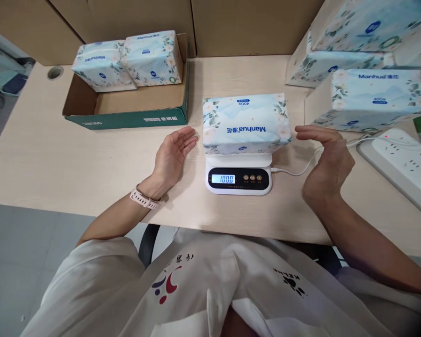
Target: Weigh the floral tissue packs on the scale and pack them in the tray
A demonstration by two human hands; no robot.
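Note:
A pack of tissues (pixel 245 122) in blue floral wrap rests on a white digital scale (pixel 238 182) whose lit display looks to read 100.0. To the left of the pack, my left hand (pixel 171 157) is open, fingers extended and palm turned towards it, not touching. On the other side, my right hand (pixel 326 161) is held open, fingertips a small gap away from the pack's right end. Both hands are empty. The pack hides most of the scale's platform.
A green cardboard box (pixel 126 118) at the back left holds two tissue packs (pixel 152 58). More tissue packs (pixel 375 98) are stacked at the right, near a white power strip (pixel 403 159). A white cable (pixel 298 173) runs from the scale. Brown cardboard (pixel 256 28) stands along the back.

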